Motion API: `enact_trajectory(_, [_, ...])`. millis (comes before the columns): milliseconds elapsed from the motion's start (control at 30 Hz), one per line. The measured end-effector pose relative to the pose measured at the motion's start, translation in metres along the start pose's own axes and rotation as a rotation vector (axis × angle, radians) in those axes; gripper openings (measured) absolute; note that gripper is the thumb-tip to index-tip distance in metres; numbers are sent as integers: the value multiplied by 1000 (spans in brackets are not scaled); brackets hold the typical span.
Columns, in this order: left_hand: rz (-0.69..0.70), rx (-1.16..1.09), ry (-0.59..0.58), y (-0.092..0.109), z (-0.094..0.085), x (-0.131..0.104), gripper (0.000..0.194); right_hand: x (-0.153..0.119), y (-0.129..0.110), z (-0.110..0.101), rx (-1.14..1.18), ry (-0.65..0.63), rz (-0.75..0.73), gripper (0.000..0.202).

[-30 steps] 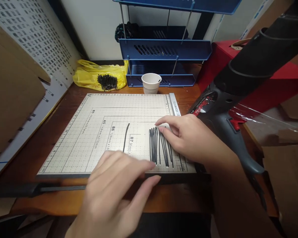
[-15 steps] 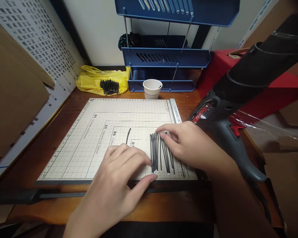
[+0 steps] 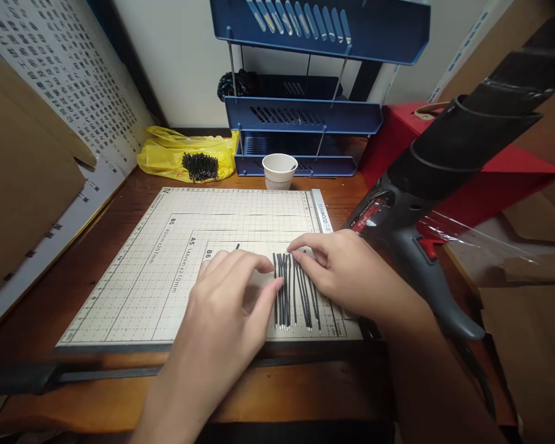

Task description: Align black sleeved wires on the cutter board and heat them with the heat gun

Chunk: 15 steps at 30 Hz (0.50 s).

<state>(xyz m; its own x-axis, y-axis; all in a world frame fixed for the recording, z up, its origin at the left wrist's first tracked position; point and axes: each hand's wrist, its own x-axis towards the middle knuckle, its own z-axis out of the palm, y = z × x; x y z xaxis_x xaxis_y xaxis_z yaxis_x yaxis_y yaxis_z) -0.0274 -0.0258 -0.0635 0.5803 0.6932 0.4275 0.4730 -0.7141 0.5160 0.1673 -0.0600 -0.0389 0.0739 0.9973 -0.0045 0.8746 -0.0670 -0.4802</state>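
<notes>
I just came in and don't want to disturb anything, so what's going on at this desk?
Someone is handling thin black wires laid roughly side by side on a gridded board. The left hand has thumb and forefinger at the row's left side; the right hand has its fingertips at the far ends. Whether either grips a wire is unclear. Behind the board, a black bundle lies at a yellow bag, left of a white cup.

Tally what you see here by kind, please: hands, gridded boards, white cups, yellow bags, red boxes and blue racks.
Hands: 2 (left hand, right hand)
Gridded board: 1
White cup: 1
Yellow bag: 1
Red box: 1
Blue rack: 1
Total: 7, leaving out the black wires, too bunched to count.
</notes>
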Motion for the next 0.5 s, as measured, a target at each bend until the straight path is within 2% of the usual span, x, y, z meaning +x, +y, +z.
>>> enact_trajectory(133, [-54,-4,-35,-1,5,0,4,-1,1,-1,-8,-2,-2,28])
enact_trajectory(500, [-57,84,-106,2,7,-1,15,1,3,4,-35,14,-9,25])
